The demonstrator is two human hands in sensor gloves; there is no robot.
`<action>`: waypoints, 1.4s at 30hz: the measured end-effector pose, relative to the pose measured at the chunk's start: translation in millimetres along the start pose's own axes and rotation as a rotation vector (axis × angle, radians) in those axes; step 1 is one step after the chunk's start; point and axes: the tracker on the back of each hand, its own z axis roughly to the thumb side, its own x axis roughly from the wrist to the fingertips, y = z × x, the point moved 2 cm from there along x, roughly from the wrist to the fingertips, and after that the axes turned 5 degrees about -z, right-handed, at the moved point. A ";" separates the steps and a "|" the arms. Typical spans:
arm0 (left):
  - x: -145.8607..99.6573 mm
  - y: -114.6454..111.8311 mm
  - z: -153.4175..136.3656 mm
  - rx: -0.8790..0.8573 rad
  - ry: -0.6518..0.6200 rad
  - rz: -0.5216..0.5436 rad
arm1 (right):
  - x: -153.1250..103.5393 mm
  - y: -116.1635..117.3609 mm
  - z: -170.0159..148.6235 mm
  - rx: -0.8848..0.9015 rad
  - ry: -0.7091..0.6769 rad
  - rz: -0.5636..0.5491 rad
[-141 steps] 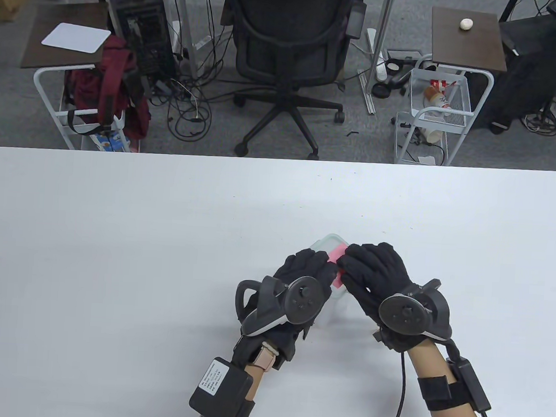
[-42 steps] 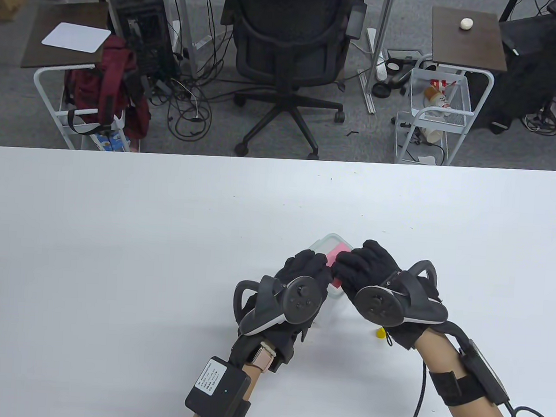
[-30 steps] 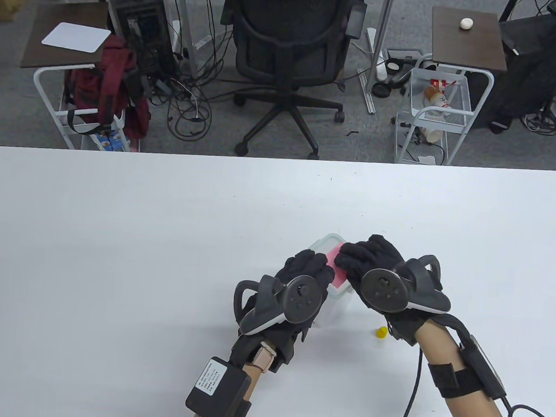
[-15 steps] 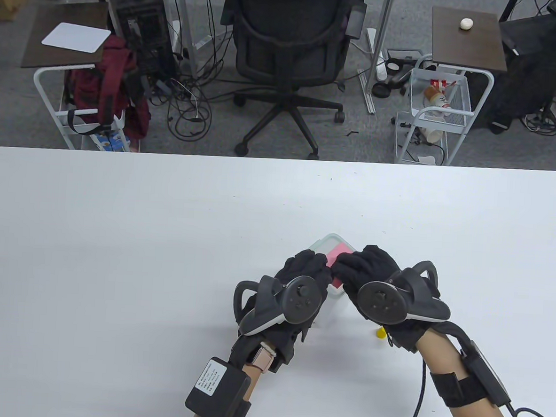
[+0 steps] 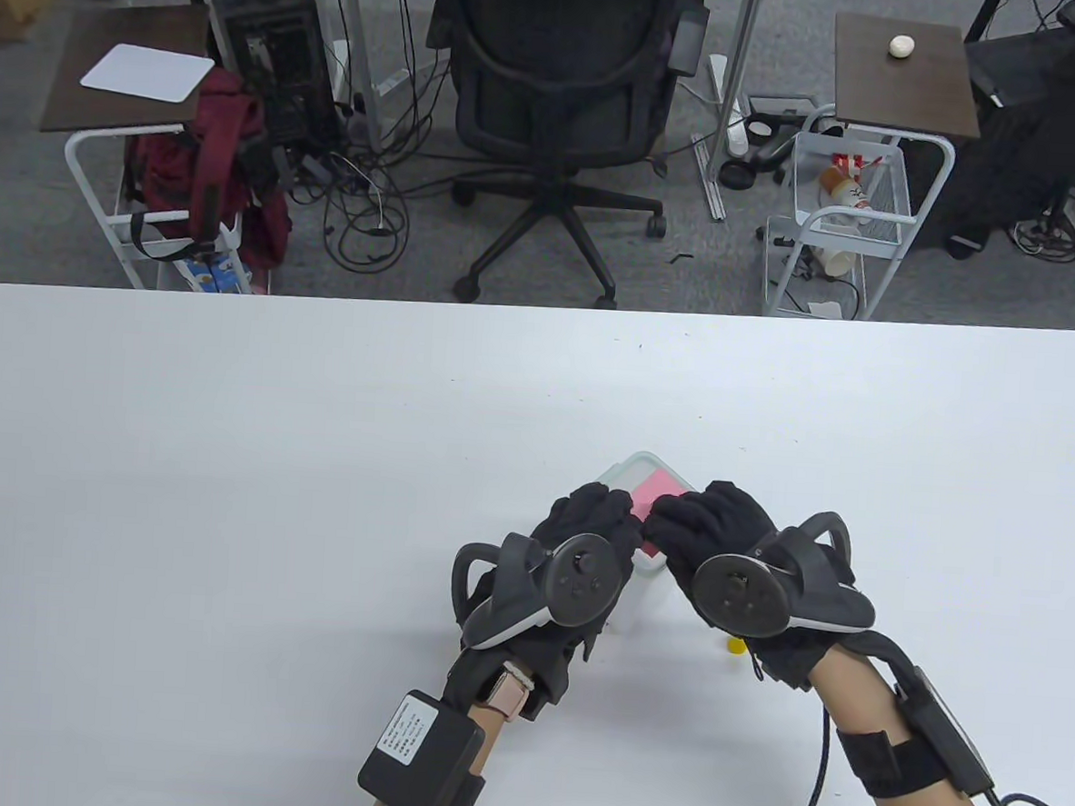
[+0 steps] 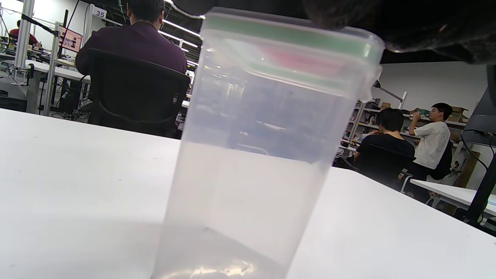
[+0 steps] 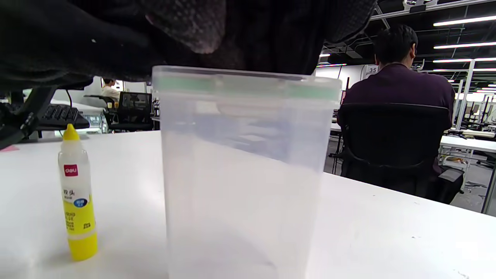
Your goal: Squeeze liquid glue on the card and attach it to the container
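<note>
The container stands upright on the white table, a tall clear tub with a green-edged lid, and everything here is placed from it. On the container's left, the left hand rests against the lid edge and side wall; its fingers reach onto the lid, but whether they curl round the tub or simply lie on it cannot be told from any view. On top of the lid lies the pink card, flat, its far corner showing clear of the gloves; through the plastic it shows as a pink blur in the left wrist view. Over to the container's right side, the right hand comes across the lid, fingers laid down on the card's near part and pressing on it rather than pinching anything. Further right of the container, just beside its base, the glue bottle stands upright on the table, yellow cap on, touched by neither hand; in the table view only its yellow tip peeks out under the right wrist.
</note>
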 end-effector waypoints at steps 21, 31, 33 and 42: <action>0.1 -0.5 0.2 0.004 0.002 -0.003 | -0.6 -0.1 -7.0 0.082 0.019 -0.023; 0.2 -0.6 0.9 0.008 0.010 -0.006 | 9.4 7.9 -2.7 -0.148 0.066 -0.005; 0.3 -0.5 0.6 0.005 0.011 -0.005 | 5.1 4.1 2.3 -0.121 0.024 -0.013; 0.2 -0.7 0.8 0.006 0.010 -0.003 | 1.5 2.3 -7.4 0.048 0.065 -0.022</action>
